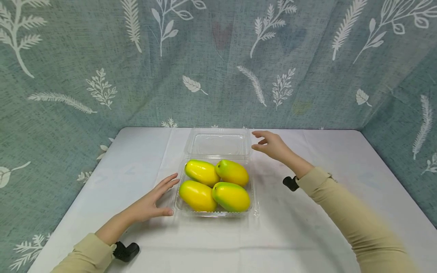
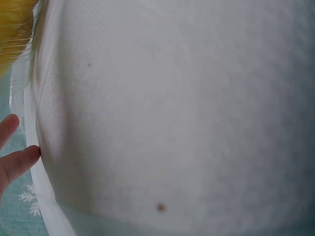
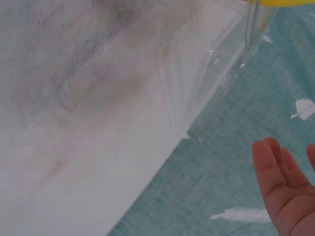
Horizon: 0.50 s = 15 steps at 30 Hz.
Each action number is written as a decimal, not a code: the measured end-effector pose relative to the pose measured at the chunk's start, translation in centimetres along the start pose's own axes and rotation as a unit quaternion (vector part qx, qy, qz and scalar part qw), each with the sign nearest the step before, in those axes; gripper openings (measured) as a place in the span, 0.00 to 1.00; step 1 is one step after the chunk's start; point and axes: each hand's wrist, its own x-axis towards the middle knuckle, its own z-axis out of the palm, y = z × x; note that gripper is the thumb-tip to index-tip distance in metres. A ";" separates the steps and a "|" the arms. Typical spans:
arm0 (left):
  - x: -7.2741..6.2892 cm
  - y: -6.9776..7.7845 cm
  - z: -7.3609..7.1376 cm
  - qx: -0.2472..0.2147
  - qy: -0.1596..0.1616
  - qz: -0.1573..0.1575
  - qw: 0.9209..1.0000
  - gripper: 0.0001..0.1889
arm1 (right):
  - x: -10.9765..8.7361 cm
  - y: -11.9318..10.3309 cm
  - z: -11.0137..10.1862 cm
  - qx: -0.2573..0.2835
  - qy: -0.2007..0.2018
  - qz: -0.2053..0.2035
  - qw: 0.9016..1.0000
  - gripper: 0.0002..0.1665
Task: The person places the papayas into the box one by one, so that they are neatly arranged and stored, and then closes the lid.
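Observation:
Several yellow-green mangoes (image 1: pixel 231 197) lie in a clear plastic clamshell container (image 1: pixel 222 214) at the middle of the table. Its clear lid (image 1: pixel 218 145) is folded back behind the base. Beside the container's left wall is my left hand (image 1: pixel 150 204), fingers spread and thumb apart, holding nothing; whether the fingertips touch the plastic I cannot tell. My right hand (image 1: pixel 271 146) hovers by the lid's right edge, fingers slightly bent, with nothing between thumb and fingers. In the right wrist view the right hand (image 3: pixel 290 191) appears apart from the clear plastic.
A white cloth (image 1: pixel 211 242) covers the table, whose back edge runs just behind the lid. Blue-green curtains (image 1: pixel 218 76) with white leaf prints hang behind and at both sides. A black wrist camera (image 1: pixel 125 251) sits under the left wrist, another (image 1: pixel 290 183) under the right.

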 end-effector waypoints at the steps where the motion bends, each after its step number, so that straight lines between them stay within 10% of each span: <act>1: 0.0 -0.1 -0.1 -0.002 0.000 0.004 1.000 0.44 | 0.2 0.2 0.1 0.013 0.006 0.014 1.000 0.33; 9: 1.1 -0.7 -1.9 -0.052 0.033 0.018 0.998 0.39 | 1.3 1.8 0.6 0.127 0.035 0.073 0.989 0.35; 15: 3.4 0.1 -4.0 -0.116 0.068 -0.084 0.987 0.30 | 2.1 2.4 0.7 0.205 0.049 0.103 0.972 0.34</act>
